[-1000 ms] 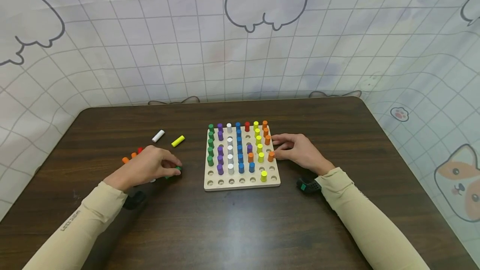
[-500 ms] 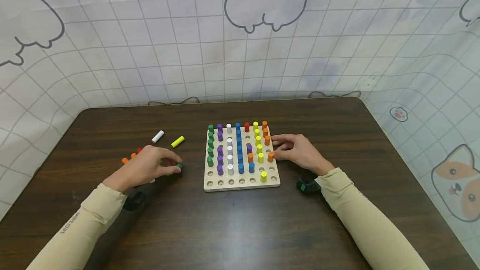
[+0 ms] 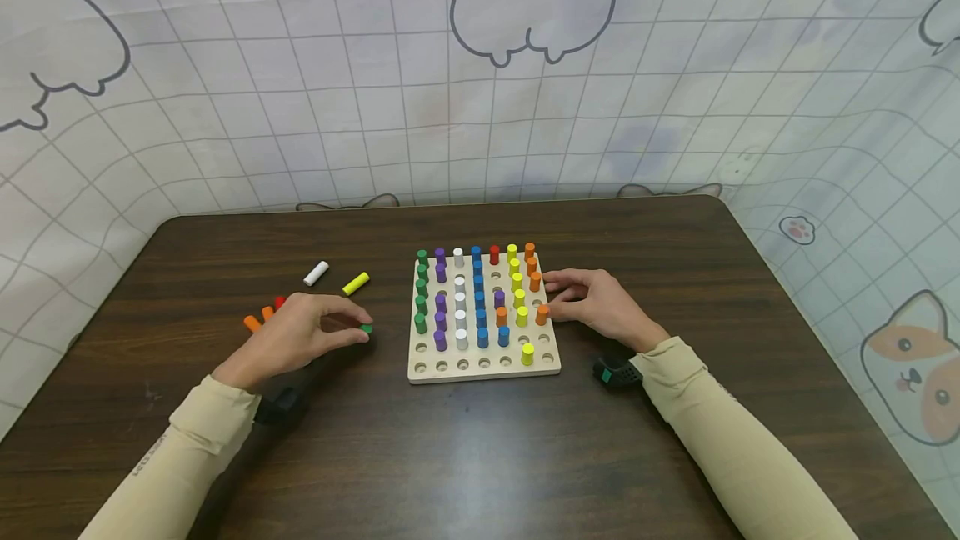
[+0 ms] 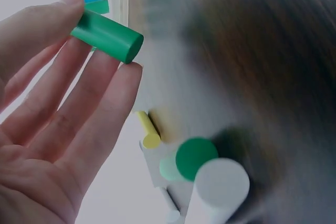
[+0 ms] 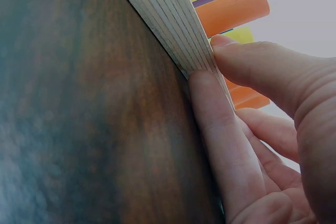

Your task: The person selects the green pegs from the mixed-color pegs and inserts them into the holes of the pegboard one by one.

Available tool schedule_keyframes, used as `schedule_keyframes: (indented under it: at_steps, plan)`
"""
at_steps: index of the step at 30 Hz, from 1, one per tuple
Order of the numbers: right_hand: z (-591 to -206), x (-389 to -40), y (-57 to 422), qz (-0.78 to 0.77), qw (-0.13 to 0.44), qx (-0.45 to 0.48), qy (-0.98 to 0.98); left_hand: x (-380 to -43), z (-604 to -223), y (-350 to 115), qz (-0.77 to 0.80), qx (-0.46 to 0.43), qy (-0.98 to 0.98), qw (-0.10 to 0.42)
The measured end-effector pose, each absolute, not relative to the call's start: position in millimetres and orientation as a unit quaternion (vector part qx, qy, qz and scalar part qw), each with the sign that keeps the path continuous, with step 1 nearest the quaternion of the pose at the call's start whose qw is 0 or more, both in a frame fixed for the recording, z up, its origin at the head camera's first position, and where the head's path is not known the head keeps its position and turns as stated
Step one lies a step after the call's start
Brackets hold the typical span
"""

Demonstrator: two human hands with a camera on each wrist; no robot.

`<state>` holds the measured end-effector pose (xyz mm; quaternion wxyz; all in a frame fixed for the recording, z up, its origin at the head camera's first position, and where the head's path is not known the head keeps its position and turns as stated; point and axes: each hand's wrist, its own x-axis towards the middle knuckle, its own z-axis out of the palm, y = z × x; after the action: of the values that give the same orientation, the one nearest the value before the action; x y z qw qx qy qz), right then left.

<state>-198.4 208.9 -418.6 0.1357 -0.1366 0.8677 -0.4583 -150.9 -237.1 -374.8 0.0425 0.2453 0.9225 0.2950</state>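
Note:
My left hand [image 3: 303,332] pinches a green peg [image 4: 107,36] between thumb and fingertips, a little left of the pegboard [image 3: 480,376]. In the left wrist view the peg lies across the fingers, one end free. The wooden pegboard carries columns of upright green, purple, white, blue, yellow and orange pegs, with a red one at the back. Several holes show bare, mostly along the front. At the board's right edge, my right hand [image 3: 603,307] holds on with its thumb at the top edge and a finger along the side, as the right wrist view shows.
Left of the board on the dark wooden table [image 3: 465,465] lie a white peg [image 3: 317,273], a yellow peg [image 3: 356,282], orange pegs [image 3: 252,323] and a red peg [image 3: 280,302]. Another green peg [image 4: 197,158] and white peg [image 4: 221,184] lie near my left hand.
My left hand has come up slightly and moved a little right with the green peg pinched in its fingers. The right hand stays at the board's edge.

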Motion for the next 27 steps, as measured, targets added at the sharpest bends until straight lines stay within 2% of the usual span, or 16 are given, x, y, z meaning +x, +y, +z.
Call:
schedule_keyframes:
  at_steps: [13,27]
  plan:
    - [-419,-198,209,-0.459,0.135,-0.138,0.867,-152,-379,-224,0.347,0.227,0.909,0.033]
    - [-417,-197,208,-0.463,0.139,-0.133,0.865,-154,-384,-217,0.373,0.215,0.901,0.047]
